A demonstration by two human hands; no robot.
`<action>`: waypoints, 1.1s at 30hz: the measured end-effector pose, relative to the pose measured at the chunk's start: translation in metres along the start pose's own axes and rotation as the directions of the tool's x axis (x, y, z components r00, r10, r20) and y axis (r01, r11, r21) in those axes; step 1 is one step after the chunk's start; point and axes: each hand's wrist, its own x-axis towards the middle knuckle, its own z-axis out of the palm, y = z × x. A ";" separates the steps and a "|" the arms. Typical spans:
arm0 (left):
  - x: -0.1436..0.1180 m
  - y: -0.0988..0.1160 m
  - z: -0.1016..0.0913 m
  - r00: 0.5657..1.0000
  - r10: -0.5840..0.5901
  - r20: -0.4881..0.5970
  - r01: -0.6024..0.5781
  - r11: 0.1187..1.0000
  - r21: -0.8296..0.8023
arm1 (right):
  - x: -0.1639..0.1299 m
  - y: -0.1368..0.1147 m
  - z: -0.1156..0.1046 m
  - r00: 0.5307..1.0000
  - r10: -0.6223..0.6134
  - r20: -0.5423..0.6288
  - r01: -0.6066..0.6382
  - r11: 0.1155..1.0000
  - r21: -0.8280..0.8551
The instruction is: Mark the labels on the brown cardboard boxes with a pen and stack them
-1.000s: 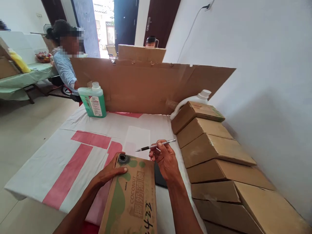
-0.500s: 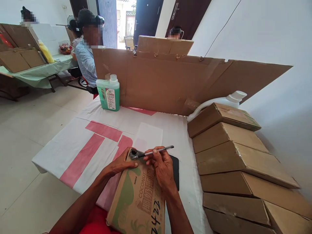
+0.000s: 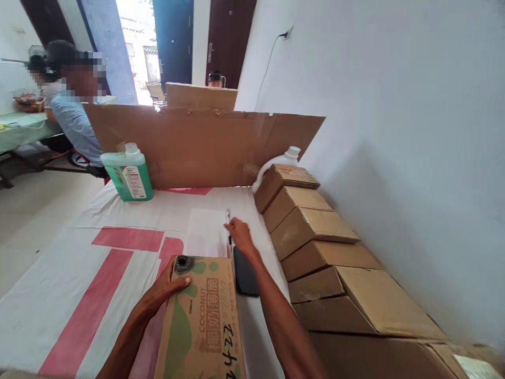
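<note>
Box: brown card, green leaf shapes, pale "COCONUT" lettering, black handwritten digits
Tablecloth: white, broad pink bands
Bottle: green, white cap, white label
Phone: black
Pen: dark with silver
Stacked boxes: plain brown
Cardboard screen: brown
Jug: white
Wall: white

I am looking through one head-worn camera, aiming forward and steeply down across the white-and-pink covered table. It is sitting close over the printed brown cardboard box at the bottom edge, and facing the upright brown cardboard screen at the far side.
</note>
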 end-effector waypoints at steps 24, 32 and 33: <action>0.003 0.004 0.021 0.971 0.226 -0.078 -0.226 0.974 0.007 | -0.117 0.092 0.000 0.923 0.381 0.044 -0.373 0.918 -0.132; -0.009 0.014 0.019 0.952 0.304 -0.037 -0.302 0.952 0.052 | -0.160 0.078 -0.054 0.925 0.337 0.173 -0.357 0.619 0.699; -0.009 0.017 0.020 0.945 0.326 -0.039 -0.322 0.944 0.076 | -0.169 0.070 -0.066 0.924 0.342 0.169 -0.330 0.496 0.803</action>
